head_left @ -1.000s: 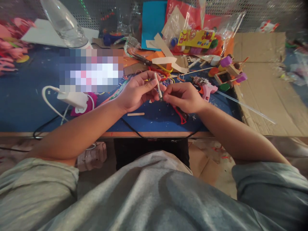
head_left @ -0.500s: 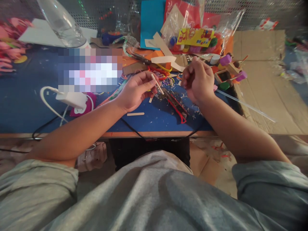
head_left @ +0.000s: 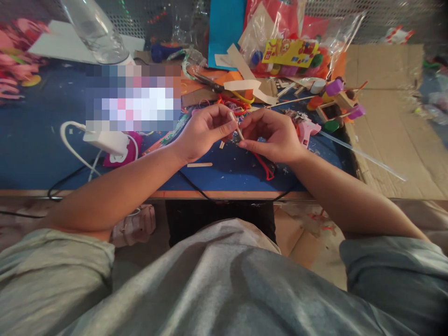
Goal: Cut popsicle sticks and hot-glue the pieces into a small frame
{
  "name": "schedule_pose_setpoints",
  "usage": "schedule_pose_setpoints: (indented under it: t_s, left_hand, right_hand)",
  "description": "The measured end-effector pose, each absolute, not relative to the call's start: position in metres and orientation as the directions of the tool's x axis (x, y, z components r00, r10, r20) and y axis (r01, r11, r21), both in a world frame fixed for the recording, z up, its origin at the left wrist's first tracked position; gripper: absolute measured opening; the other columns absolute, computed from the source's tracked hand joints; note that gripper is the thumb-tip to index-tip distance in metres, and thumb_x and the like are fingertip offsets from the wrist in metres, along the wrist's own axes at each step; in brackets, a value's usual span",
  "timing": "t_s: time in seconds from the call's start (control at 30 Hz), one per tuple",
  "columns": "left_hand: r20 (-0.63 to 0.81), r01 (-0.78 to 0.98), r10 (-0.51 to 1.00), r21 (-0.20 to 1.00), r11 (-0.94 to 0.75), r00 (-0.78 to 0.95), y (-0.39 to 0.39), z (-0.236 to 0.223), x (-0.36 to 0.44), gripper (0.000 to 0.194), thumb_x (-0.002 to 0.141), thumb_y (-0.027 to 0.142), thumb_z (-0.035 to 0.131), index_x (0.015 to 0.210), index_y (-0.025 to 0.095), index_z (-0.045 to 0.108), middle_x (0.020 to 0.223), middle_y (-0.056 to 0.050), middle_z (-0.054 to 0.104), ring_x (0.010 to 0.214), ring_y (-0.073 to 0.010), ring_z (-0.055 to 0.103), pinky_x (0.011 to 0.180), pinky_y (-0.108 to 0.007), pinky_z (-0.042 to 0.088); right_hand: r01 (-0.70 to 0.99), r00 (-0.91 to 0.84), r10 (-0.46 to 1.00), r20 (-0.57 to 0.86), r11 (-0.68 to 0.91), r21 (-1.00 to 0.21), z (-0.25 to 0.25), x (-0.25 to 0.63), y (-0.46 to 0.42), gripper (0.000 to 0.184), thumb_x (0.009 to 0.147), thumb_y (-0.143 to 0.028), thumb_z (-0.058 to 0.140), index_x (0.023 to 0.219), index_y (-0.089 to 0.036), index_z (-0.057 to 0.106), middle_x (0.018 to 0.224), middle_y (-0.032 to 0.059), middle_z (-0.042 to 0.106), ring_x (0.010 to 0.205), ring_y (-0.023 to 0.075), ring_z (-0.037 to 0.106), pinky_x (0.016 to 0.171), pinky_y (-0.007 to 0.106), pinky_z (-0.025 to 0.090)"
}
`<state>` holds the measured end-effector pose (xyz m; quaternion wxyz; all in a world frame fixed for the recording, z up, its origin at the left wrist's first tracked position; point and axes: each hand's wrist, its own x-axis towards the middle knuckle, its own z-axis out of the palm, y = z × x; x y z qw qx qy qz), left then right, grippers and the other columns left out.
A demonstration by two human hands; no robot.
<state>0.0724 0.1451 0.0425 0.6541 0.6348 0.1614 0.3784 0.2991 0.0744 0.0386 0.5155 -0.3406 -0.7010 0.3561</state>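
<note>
Over the blue tabletop, a short, pale wooden stick (head_left: 240,133) slants between both hands. My left hand (head_left: 205,133) is closed in a pinch on its upper end. At the lower end, the thumb and fingers of my right hand (head_left: 273,136) are closed around it. Beneath the right hand pokes out a red-handled cutting tool (head_left: 262,166), mostly hidden. A flat craft stick (head_left: 199,164) lies on the table below my left hand. Just right of my right wrist rests a pink glue gun (head_left: 310,130), with a clear glue stick (head_left: 364,156) trailing from it.
Behind the hands are scissors (head_left: 241,102), paper strips (head_left: 241,85) and a bag of coloured craft pieces (head_left: 290,53). Cardboard (head_left: 392,140) covers the right side. A white charger (head_left: 112,142) with cables, a bottle (head_left: 101,37) and a blurred-out bright patch (head_left: 140,100) are at left.
My right hand has come down and left from above the table and now grips the stick's lower end. My left hand still holds the upper end.
</note>
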Motion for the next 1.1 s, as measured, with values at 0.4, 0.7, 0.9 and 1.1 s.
schedule_pose_setpoints:
  t_s: [0.4,0.7,0.9,1.1]
  left_hand:
    - [0.453,-0.169,0.603,0.868,-0.468,0.657,0.139,0.046,0.070,0.056,0.084,0.069,0.098,0.095,0.019,0.075,0.084,0.000,0.072,0.070,-0.0100,0.065,0.067,-0.025,0.056]
    - [0.442,-0.067,0.564,0.824,-0.562,0.698,0.133,0.046,0.068,0.057,0.093,0.073,0.089,0.096,0.018,0.076,0.090,-0.004,0.078,0.076,-0.0131,0.071,0.071,-0.028,0.058]
    - [0.457,-0.044,0.569,0.804,-0.592,0.684,0.133,0.046,0.067,0.057,0.095,0.073,0.086,0.096,0.017,0.078,0.087,-0.004,0.078,0.076,-0.0134,0.071,0.072,-0.028,0.058]
    - [0.424,-0.042,0.563,0.823,-0.566,0.709,0.132,0.048,0.066,0.059,0.097,0.076,0.082,0.096,0.018,0.075,0.087,-0.004,0.078,0.076,-0.0144,0.070,0.074,-0.030,0.059]
  right_hand:
    - [0.139,-0.143,0.882,0.450,0.468,-0.873,0.051,0.296,0.070,0.052,0.078,-0.069,0.102,0.090,-0.022,0.083,0.077,0.0001,0.073,0.058,0.0110,0.059,0.049,0.028,0.045]
    - [0.145,-0.151,0.884,0.442,0.462,-0.875,0.051,0.294,0.069,0.052,0.072,-0.066,0.106,0.085,-0.021,0.084,0.072,-0.0002,0.076,0.056,0.0116,0.061,0.049,0.028,0.046]
    - [0.120,-0.143,0.903,0.406,0.423,-0.898,0.054,0.293,0.068,0.055,0.071,-0.069,0.105,0.081,-0.020,0.084,0.064,-0.0013,0.072,0.051,0.0110,0.058,0.045,0.026,0.042]
    - [0.097,-0.160,0.917,0.364,0.382,-0.919,0.054,0.295,0.070,0.054,0.070,-0.066,0.107,0.083,-0.019,0.084,0.062,-0.0019,0.069,0.049,0.0105,0.058,0.044,0.025,0.042]
